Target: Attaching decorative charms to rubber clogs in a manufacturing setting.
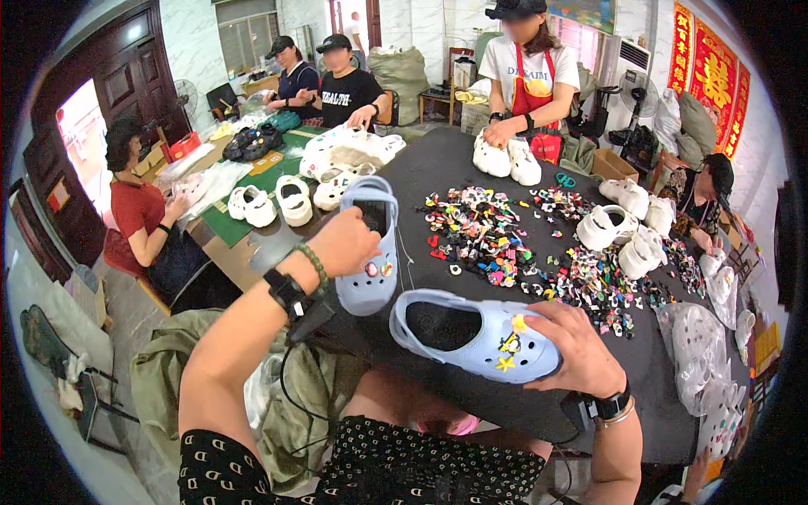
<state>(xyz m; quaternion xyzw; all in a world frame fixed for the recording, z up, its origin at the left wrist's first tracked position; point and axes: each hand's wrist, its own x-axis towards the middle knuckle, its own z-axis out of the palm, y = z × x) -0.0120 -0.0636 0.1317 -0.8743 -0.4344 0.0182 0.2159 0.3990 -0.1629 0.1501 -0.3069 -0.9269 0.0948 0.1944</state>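
Our left hand (347, 242) is outstretched, its curled fingers gripping the far clog (364, 290) at the opening and partly hiding it. Our right hand (587, 349) grips the near clog (459, 349) by its toe, at the edge of the table (438, 158). Beyond lie charms (488, 236) and 2 white clogs (509, 162). The far clog's toe points toward us, long axis running away; the near clog lies crosswise, toe right.
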